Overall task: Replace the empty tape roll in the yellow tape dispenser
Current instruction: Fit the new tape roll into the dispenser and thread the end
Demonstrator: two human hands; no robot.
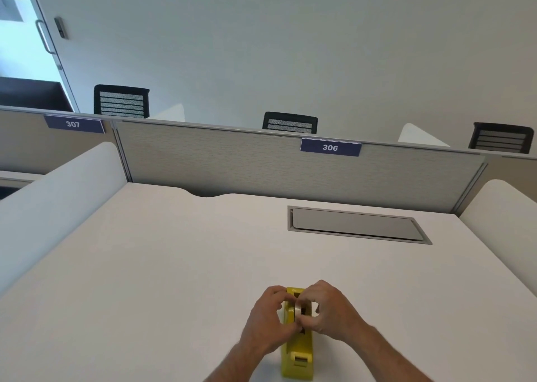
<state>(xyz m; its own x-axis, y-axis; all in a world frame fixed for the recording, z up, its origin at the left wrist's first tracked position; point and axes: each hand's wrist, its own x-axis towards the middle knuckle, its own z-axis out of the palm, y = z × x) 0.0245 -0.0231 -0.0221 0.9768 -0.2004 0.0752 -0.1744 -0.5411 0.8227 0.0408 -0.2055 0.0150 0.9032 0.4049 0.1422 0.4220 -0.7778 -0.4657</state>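
Observation:
The yellow tape dispenser stands on the white desk near its front edge, its cutter end toward me. A pale tape roll sits edge-up in the dispenser's cradle. My left hand is at the left side of the roll, fingers curled onto it and the dispenser's top. My right hand grips the roll from the right, thumb and fingers pinched on it. The roll's core and hub are hidden by my fingers.
A grey cable hatch is set into the desk at the back right. White side dividers and a grey back partition labelled 306 enclose the desk. Black chairs show behind the partition.

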